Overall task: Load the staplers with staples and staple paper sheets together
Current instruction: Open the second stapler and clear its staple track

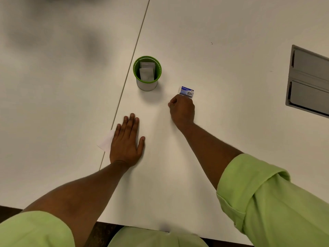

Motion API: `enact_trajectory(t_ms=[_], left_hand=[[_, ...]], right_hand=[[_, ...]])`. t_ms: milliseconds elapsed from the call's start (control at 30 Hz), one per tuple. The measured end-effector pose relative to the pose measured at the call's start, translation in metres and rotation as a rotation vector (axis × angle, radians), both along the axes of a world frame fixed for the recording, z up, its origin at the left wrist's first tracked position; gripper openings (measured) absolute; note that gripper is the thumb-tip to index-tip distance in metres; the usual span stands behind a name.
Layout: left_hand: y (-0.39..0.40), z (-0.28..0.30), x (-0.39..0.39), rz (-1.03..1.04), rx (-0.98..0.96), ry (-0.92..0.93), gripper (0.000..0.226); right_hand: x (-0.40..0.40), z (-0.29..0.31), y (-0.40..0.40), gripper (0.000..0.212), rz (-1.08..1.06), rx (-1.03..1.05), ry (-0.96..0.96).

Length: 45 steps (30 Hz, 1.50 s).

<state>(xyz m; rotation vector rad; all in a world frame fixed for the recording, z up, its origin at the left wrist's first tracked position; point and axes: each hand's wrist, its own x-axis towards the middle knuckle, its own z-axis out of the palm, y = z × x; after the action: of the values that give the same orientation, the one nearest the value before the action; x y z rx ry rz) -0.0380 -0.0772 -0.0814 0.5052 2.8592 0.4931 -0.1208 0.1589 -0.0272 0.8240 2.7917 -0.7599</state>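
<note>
My left hand (126,141) lies flat, palm down, on the white table, with its outer edge resting on a small white paper slip (106,142) that pokes out to the left. My right hand (182,109) is curled into a fist on the table. A small blue-and-white staple box (186,91) lies right at its knuckles, its near edge hidden by them. Whether the fist holds the box or anything else is hidden. A green-rimmed cup (147,73) with folded white papers inside stands beyond both hands. No stapler is in view.
A seam (132,56) between two tabletops runs diagonally past the cup and under my left hand. A grey metal cable hatch (308,81) is set into the table at the right. The table's near edge (135,226) is close to my body.
</note>
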Motion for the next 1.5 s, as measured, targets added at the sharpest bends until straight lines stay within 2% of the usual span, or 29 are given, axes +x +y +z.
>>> enact_trajectory(t_ms=[133,200,300,400,533,633,733,867,1033,1167,1233,1367,1500], left_hand=[[0.0,0.001,0.0,0.0,-0.004,-0.004,0.073],[0.0,0.002,0.0,-0.002,-0.004,-0.007,0.073],[0.0,0.003,0.0,-0.003,0.005,-0.01,0.073],[0.0,0.004,0.0,-0.001,0.013,-0.01,0.072],[0.0,0.004,0.0,-0.004,0.006,-0.008,0.073],[0.0,0.004,0.001,-0.004,0.01,-0.007,0.072],[0.001,0.004,0.0,0.0,0.01,-0.011,0.072],[0.0,0.004,0.0,-0.005,-0.011,-0.011,0.072],[0.0,0.002,0.0,-0.006,-0.017,-0.016,0.072],[0.0,0.001,-0.001,-0.001,-0.017,-0.021,0.071],[0.0,0.001,-0.001,-0.002,-0.022,-0.025,0.072],[-0.001,0.001,0.0,-0.002,-0.014,-0.032,0.072],[0.0,0.002,-0.001,-0.002,0.007,-0.033,0.072]], right_hand=[[0.007,0.004,-0.005,0.012,-0.009,-0.026,0.011],[0.012,0.009,-0.013,0.008,-0.1,-0.128,0.049],[0.019,0.018,-0.023,0.004,-0.298,-0.405,0.089],[0.021,0.03,-0.029,0.003,-0.491,-0.785,0.148],[0.016,0.047,-0.032,0.02,-0.675,-1.212,0.104],[0.013,0.056,-0.029,0.03,-0.74,-1.357,0.073],[0.006,0.064,-0.024,0.031,-0.726,-1.325,0.066],[-0.003,0.075,-0.015,0.02,-0.639,-1.307,0.164],[-0.022,0.095,-0.017,0.019,-0.497,-1.291,0.215],[-0.046,0.108,-0.028,0.016,-0.394,-1.173,0.24],[-0.061,0.112,-0.033,0.015,-0.345,-1.05,0.254],[-0.088,0.109,-0.043,0.014,-0.1,-0.535,0.217],[-0.101,0.109,-0.047,0.019,0.021,-0.3,0.177]])
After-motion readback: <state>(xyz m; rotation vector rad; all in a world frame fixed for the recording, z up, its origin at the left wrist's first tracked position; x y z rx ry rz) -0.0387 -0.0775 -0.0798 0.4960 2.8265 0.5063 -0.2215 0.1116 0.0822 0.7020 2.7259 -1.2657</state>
